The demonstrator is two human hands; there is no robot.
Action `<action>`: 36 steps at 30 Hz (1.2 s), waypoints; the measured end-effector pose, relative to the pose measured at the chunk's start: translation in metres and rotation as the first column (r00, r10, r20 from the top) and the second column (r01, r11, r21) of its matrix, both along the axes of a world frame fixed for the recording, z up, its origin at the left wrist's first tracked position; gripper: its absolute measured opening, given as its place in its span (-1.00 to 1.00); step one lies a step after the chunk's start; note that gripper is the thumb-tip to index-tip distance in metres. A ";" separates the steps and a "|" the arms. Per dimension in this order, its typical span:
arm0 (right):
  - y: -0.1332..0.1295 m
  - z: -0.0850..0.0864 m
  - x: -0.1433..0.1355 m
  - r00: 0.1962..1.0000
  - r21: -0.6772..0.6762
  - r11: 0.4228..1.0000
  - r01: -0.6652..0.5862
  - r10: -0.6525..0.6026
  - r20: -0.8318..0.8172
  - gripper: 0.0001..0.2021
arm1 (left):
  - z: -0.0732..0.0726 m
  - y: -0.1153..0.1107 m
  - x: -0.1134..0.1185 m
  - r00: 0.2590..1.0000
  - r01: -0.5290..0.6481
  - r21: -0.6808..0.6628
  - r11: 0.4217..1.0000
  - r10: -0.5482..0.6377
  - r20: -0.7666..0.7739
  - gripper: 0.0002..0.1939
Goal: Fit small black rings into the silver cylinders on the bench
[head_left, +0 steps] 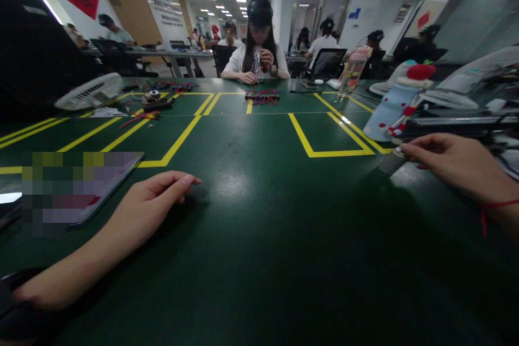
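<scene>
On the right, my right hand (450, 162) pinches the end of a small grey cylinder (392, 162), tilted just over the green table (259, 216). A light-blue bottle (385, 111) with a red top stands right behind it. My left hand (162, 194) rests at the left with its fingers curled and thumb against the index finger; nothing shows between them. Left of that hand lies a tablet-like device (115, 184), partly pixelated.
Yellow tape lines (340, 153) mark the table. Farther back are a white fan (91, 92), red wires (141, 116), a bundle of wired parts (262, 97) and a clear bottle (353, 75). A person (259, 48) sits across the table.
</scene>
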State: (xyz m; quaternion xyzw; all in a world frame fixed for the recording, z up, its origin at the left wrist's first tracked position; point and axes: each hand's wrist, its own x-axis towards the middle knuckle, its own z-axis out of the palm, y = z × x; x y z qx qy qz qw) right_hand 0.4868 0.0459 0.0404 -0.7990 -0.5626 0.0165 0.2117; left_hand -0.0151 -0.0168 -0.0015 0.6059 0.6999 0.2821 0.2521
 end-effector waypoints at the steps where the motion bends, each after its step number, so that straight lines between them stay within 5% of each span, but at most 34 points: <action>1: 0.000 0.001 -0.001 1.000 0.001 1.000 0.003 -0.003 0.013 -0.60 | 0.000 0.000 -0.001 1.000 0.000 -0.003 1.000 0.000 -0.002 -0.55; 24: 0.001 0.000 0.003 0.998 -0.002 1.000 -0.020 0.019 -0.057 -0.65 | -0.002 0.001 -0.001 1.000 0.004 -0.001 1.000 -0.004 -0.003 -0.55; 28: 0.005 -0.006 0.012 0.987 -0.009 0.992 -0.125 0.123 -0.100 -0.45 | -0.003 0.001 -0.002 1.000 0.014 0.006 1.000 -0.014 -0.022 -0.55; 31: 0.002 -0.009 0.005 0.986 0.075 0.983 -0.169 0.168 0.023 -0.46 | -0.002 0.002 -0.001 0.999 0.023 0.014 1.000 -0.023 -0.026 -0.55; 33: -0.006 -0.008 -0.015 0.971 0.172 0.956 -0.238 0.229 0.069 -0.51 | -0.002 0.002 0.000 1.000 0.022 0.017 1.000 -0.022 -0.022 -0.55; 36: -0.027 -0.005 -0.067 0.867 0.276 0.846 -0.456 0.493 -0.078 -0.57 | -0.002 0.002 0.001 0.999 0.035 0.020 0.999 -0.035 -0.021 -0.56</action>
